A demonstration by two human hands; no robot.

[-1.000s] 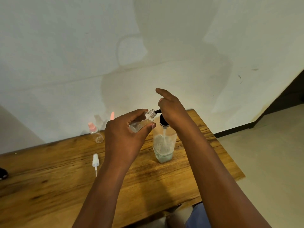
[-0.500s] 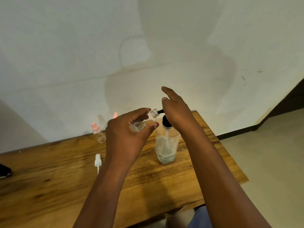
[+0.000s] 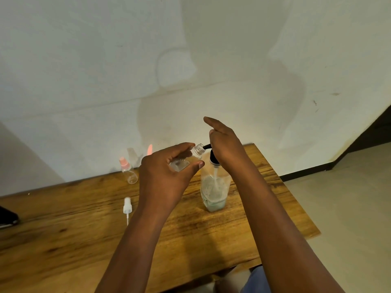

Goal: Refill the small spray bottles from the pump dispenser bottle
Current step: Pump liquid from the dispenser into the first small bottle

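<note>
Nearest the camera, two bare forearms reach out over a brown, grained wooden table (image 3: 63, 240), with a patch of blue cloth (image 3: 254, 280) at the bottom edge below the table's front.

The left hand (image 3: 167, 176) is curled round a small clear plastic spray bottle without its top (image 3: 186, 160), thumb below and fingers over it, holding it tilted on its side above the table so that its threaded open neck points right. The black spout of the pump meets that neck.

The right hand (image 3: 226, 144) lies on top of the black pump head (image 3: 212, 158) of the clear plastic pump dispenser bottle (image 3: 214, 191). Its palm covers the head; the index finger sticks out straight and the others bend loosely downward. The dispenser bottle stands upright on the table, with a little pale greenish liquid at its bottom.

Left of the forearms, a loose white spray top with its thin dip tube (image 3: 127, 208) lies flat on the wood. At the far left edge sits part of a dark object (image 3: 7, 216).

Further back, near the wall, a clear small bottle with a pink cap (image 3: 128, 171) leans, and beside it stand a translucent cap (image 3: 132, 154) and a pink tip (image 3: 149, 149), both blurred.
</note>
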